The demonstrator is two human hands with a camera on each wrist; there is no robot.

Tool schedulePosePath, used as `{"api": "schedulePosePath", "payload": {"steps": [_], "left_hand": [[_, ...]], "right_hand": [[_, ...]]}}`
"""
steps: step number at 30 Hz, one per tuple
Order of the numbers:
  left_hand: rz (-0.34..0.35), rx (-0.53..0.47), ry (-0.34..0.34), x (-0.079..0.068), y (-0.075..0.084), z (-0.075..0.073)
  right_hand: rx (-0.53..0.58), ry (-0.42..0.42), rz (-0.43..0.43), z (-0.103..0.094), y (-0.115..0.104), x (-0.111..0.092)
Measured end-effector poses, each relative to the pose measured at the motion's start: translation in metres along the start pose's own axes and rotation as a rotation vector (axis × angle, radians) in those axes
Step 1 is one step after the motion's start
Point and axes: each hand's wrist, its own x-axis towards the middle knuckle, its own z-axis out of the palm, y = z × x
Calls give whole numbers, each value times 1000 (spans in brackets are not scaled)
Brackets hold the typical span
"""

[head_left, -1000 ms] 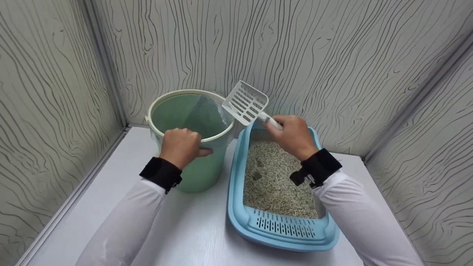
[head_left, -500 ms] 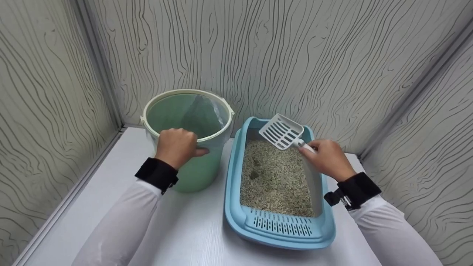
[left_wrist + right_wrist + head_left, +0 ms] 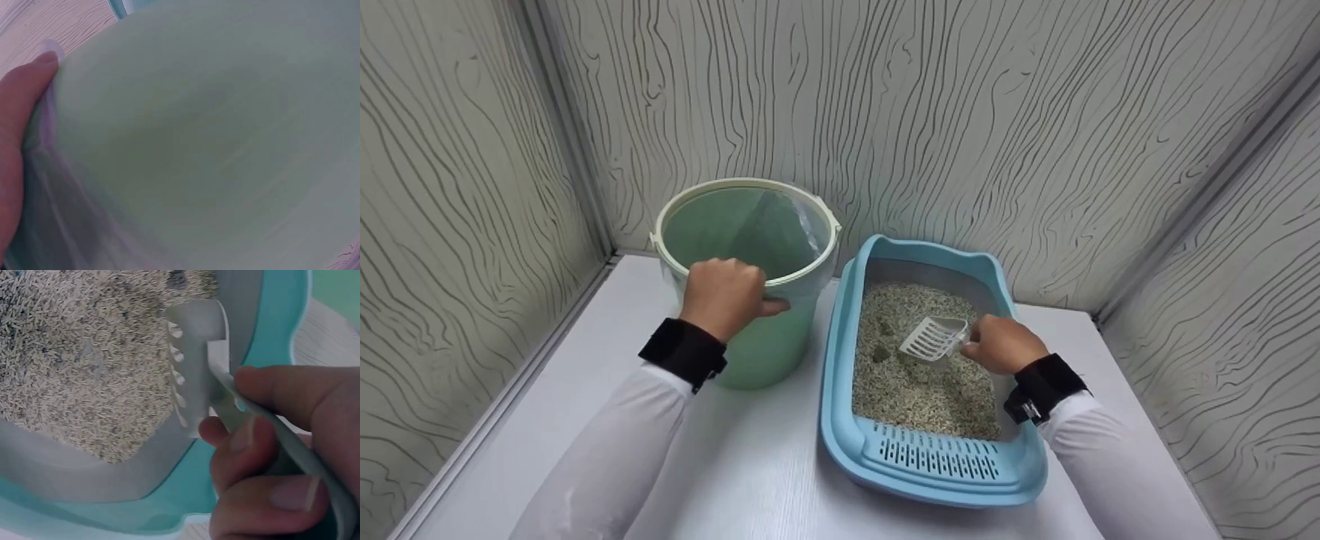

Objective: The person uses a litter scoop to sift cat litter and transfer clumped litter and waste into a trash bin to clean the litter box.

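Observation:
My left hand (image 3: 724,298) grips the near rim of a green bucket (image 3: 765,345) lined with a clear plastic bag (image 3: 804,225). In the left wrist view the thumb (image 3: 19,101) lies along the bucket's side, over the bag's folds. My right hand (image 3: 1006,345) holds a white slotted litter scoop (image 3: 934,339) by its handle, fingers curled round it in the right wrist view. The scoop's head hangs close over the litter (image 3: 930,409) in a blue litter box (image 3: 838,390). Just left of the scoop, a dark clump (image 3: 880,353) lies on the litter.
A white table (image 3: 757,472) bears both bucket and litter box, the box standing to the right of the bucket. Wood-patterned panels (image 3: 810,90) close off the back and both sides. A slotted step (image 3: 937,459) forms the box's near end.
The right hand has carried the scoop from beside the bucket's rim rightward, then down and in over the litter. My left hand stays on the rim.

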Motion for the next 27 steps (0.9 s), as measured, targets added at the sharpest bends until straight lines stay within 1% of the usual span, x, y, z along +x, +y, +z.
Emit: {"api": "schedulePosePath", "payload": {"steps": [2, 4, 7, 11, 15, 18, 23, 27], "left_hand": [[0, 1, -8, 0, 0, 0], [4, -7, -19, 1, 0, 0], [5, -7, -30, 1, 0, 0], [-3, 6, -33, 1, -1, 1], [4, 13, -38, 2, 0, 0], [14, 3, -27, 3, 1, -1], [13, -7, 25, 2, 0, 0], [9, -10, 25, 0, -2, 2]], "right_hand": [[3, -36, 5, 7, 2, 6], [9, -52, 11, 13, 3, 11], [5, -31, -5, 21, 2, 19], [-24, 13, -43, 32, -6, 29], [-36, 33, -31, 41, -16, 36], [-40, 31, -2, 46, -22, 42], [-53, 8, 16, 53, -30, 53], [-53, -17, 13, 61, -37, 62]]}}
